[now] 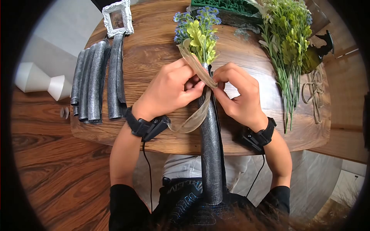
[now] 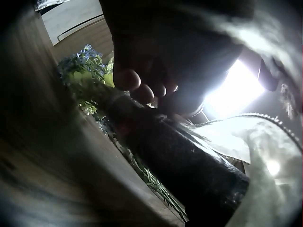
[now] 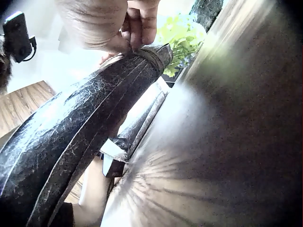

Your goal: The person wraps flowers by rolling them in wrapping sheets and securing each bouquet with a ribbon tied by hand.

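Observation:
A bunch of artificial blue flowers with yellow-green leaves (image 1: 197,34) rises from the top of a long dark grey wrapping-paper roll (image 1: 211,154), its lower end toward the person's torso. Around the roll's neck lies a sheer beige ribbon (image 1: 194,120), one end hanging in a loop at the left. My left hand (image 1: 169,87) pinches the ribbon beside the neck, fingers curled. From the other side my right hand (image 1: 239,91) pinches the ribbon between thumb and forefinger. The left wrist view shows the translucent ribbon (image 2: 265,137) close to the camera; the left fingertips (image 2: 142,92) are by the neck.
Several similar grey rolls (image 1: 94,81) lie at the left, below a white picture frame (image 1: 117,18). Long-stemmed artificial flowers (image 1: 287,50) lie at the right beside coiled twine (image 1: 314,90) and a dark spray bottle (image 1: 318,52). A green tray (image 1: 227,9) sits at the back.

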`<state>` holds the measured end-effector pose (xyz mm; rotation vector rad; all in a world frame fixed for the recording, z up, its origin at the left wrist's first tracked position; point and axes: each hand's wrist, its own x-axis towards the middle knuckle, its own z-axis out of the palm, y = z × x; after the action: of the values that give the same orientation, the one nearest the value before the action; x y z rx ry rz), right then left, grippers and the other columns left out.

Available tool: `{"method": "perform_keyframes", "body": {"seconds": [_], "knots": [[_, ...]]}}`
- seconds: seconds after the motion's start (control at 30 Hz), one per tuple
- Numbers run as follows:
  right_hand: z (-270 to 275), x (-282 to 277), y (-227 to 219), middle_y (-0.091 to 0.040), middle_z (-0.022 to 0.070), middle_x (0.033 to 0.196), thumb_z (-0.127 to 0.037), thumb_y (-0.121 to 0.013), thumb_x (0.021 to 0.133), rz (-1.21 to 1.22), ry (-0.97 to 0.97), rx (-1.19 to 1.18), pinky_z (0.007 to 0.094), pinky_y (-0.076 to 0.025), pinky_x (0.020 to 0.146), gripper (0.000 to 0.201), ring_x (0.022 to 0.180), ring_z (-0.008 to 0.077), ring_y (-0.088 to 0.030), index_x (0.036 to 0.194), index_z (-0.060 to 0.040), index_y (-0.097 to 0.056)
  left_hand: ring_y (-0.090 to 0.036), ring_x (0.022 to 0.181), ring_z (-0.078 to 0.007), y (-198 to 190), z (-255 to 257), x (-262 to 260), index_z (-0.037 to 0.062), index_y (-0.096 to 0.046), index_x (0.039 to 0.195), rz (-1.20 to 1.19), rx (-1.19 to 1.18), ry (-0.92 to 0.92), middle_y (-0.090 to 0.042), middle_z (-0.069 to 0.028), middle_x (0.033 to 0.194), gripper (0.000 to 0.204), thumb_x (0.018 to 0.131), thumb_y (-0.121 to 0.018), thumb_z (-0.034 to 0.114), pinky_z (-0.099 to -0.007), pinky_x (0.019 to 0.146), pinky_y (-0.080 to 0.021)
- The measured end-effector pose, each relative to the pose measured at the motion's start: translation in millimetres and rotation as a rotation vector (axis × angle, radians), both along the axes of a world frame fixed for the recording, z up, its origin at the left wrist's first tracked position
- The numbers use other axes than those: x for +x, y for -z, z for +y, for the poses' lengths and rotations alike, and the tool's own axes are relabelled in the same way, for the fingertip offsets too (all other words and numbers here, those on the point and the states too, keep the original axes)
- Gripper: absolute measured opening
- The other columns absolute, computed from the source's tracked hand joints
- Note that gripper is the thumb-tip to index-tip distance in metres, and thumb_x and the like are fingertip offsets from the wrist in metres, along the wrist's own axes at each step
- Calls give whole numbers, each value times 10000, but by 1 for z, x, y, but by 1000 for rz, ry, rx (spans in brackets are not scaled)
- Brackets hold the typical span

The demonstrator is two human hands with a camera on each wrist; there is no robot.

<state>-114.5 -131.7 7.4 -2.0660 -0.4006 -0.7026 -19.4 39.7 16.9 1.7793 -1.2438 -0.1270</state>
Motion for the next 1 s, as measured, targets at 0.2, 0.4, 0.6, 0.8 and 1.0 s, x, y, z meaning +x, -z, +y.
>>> {"method": "perform_keyframes", "body": {"seconds": [0.2,0.4,0.6,0.8,1.0], "knots": [[-2,0,2,-563,97,810,134,-613,678,-3,-1,3,280,-473,566,195,642,193,-583,818,12,-554,-558,726,-176,0,-1,0,3,-618,929,-59,28,31,-575,-74,915,195,741,-589,-37,-263,609,-445],[0,-1,3,-561,87,795,129,-610,671,-15,6,28,271,-465,565,179,631,183,-571,792,7,-559,-551,754,-180,-2,1,4,-4,-617,923,109,0,115,-577,-70,888,187,746,-566,-31,-273,638,-434],[1,-1,0,-560,79,780,115,-608,661,-11,-1,54,269,-462,567,176,621,164,-563,799,8,-581,-557,735,-175,-12,3,0,9,-617,905,58,90,35,-569,-58,828,184,730,-570,-24,-275,612,-442],[-1,-2,3,-577,82,798,112,-602,653,2,4,36,266,-465,568,182,629,163,-570,800,5,-588,-586,792,-198,-11,1,-1,-9,-590,875,-98,28,21,-552,-77,840,147,731,-589,17,-306,669,-473],[-2,-1,4,-590,81,784,107,-606,651,-21,-10,73,262,-467,574,182,632,171,-574,802,5,-612,-542,774,-196,-3,2,7,-11,-566,880,61,39,127,-528,-87,858,101,816,-578,65,-314,692,-439]]}}
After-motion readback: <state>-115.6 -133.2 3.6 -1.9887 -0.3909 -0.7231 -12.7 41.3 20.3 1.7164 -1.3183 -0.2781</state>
